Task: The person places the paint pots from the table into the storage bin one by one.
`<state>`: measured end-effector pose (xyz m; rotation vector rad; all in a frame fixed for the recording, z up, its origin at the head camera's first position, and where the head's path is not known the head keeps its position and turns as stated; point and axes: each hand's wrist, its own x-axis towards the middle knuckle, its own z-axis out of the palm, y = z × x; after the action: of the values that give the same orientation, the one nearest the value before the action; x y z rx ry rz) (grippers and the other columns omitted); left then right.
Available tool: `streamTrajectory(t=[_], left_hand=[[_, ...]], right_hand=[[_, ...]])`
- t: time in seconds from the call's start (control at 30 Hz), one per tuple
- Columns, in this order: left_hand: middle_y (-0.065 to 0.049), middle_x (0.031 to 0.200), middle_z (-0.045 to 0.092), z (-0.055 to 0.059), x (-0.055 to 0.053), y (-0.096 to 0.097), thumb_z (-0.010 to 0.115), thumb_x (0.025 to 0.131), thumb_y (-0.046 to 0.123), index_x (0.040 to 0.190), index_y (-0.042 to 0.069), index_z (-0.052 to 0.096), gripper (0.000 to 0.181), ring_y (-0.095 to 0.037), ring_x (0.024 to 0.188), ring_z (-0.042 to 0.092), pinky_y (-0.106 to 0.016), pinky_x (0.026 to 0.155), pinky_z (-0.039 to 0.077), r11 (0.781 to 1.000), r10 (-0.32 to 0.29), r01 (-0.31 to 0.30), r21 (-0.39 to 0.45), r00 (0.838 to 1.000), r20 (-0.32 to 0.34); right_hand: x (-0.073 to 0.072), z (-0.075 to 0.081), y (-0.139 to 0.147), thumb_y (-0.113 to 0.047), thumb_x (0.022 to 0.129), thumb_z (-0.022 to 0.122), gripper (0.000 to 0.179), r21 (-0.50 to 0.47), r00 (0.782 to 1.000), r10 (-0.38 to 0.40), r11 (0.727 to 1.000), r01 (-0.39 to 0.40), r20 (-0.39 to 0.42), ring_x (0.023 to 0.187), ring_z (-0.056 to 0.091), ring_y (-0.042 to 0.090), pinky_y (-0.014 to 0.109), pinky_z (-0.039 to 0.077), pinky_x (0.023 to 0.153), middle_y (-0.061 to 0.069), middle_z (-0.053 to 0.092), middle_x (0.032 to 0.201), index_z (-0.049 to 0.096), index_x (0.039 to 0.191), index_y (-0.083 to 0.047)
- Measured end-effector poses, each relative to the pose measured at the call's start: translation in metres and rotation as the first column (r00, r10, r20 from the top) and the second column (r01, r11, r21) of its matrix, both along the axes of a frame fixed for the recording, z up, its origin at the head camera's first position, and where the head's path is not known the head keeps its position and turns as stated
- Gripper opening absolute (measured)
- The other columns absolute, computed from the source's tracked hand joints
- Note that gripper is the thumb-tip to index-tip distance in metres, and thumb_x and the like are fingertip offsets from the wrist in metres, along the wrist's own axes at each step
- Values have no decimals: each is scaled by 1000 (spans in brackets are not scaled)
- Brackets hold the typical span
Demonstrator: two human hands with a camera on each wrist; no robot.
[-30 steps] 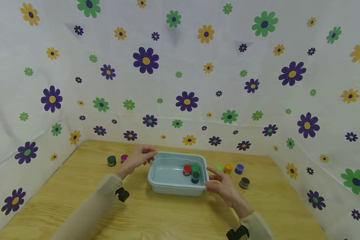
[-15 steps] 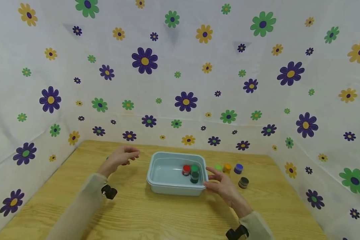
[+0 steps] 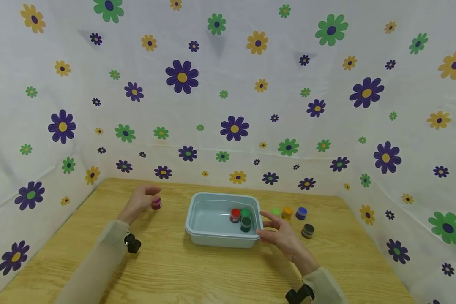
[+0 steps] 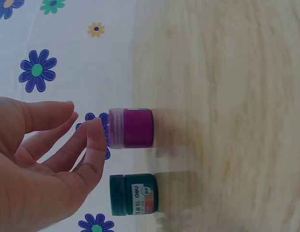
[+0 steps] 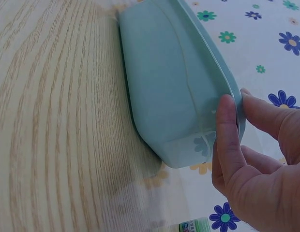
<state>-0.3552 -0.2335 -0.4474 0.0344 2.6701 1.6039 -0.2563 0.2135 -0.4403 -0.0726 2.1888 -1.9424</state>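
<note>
On the left side of the table, my left hand [image 3: 139, 202] hovers right at a magenta paint jar [image 3: 157, 204]. In the left wrist view its loosely bent fingers sit beside the jar's lid, thumb and fingers apart. A teal paint jar [image 4: 134, 194] stands next to the magenta one; the left hand hides it in the head view. My right hand [image 3: 284, 238] pinches the right rim of a light blue plastic tub [image 3: 222, 241], thumb on one side and fingers on the other. Inside the tub are a red jar [image 3: 235, 215], a green jar [image 3: 246, 213] and a dark green jar [image 3: 245, 224].
Beyond the right hand stand a light green jar [image 3: 275, 212], an orange jar [image 3: 287, 212], a blue jar [image 3: 301, 213] and a black jar [image 3: 307, 231]. A white flower-print cloth [image 3: 208, 109] rises behind and beside the wooden table [image 3: 197, 274].
The left hand has left the tub's left rim and moved left to the magenta jar, covering the teal one. The right hand has stayed at the tub's right rim.
</note>
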Motion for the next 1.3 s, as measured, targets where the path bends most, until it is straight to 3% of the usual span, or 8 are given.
streamTrajectory(t=[0.33,0.6,0.77,1.03,1.17,1.3], left_hand=[[-30,141,46,-12,-2,-2,52,95,-3,141,-9,44,47,-37,115,57,-47,100,51,997,-62,63,-35,997,39],[-28,126,57,-15,-2,2,60,89,-5,133,-10,52,45,-30,104,60,-41,92,55,981,-112,119,-156,992,52],[-25,127,57,-17,-4,3,60,88,-6,133,-7,53,45,-31,108,58,-43,95,53,983,-101,113,-148,991,87],[-27,130,56,-16,-3,1,63,89,-1,131,-7,55,44,-32,109,60,-41,92,56,980,-130,141,-143,988,81],[-26,134,54,-13,-4,3,66,89,4,132,-4,56,45,-34,115,58,-46,97,52,977,-147,153,-152,988,46],[-26,136,53,-9,-5,9,64,92,5,136,-4,52,47,-35,116,58,-43,94,55,976,-198,198,-88,980,10]], right_hand=[[-2,2,-2,-6,89,71,69,2,1000,-5,1000,5,11,88,65,18,43,57,90,29,45,132,38,150,-9],[-1,0,-1,-7,88,71,71,-1,1000,-3,1000,3,10,88,65,18,42,58,89,29,45,133,37,151,-9],[0,0,0,-7,89,71,71,1,1000,0,1000,0,6,88,65,17,43,57,90,29,45,133,37,151,-9],[0,1,0,-8,89,71,71,-1,1000,3,1000,-3,13,89,65,18,44,56,91,30,44,134,37,151,-9],[0,1,0,-7,89,71,71,-8,1000,6,1000,-6,9,89,65,18,43,57,90,30,44,133,37,151,-9],[0,1,0,-7,89,71,70,-13,1000,6,1000,-6,11,89,65,17,43,57,91,29,43,133,37,151,-9]])
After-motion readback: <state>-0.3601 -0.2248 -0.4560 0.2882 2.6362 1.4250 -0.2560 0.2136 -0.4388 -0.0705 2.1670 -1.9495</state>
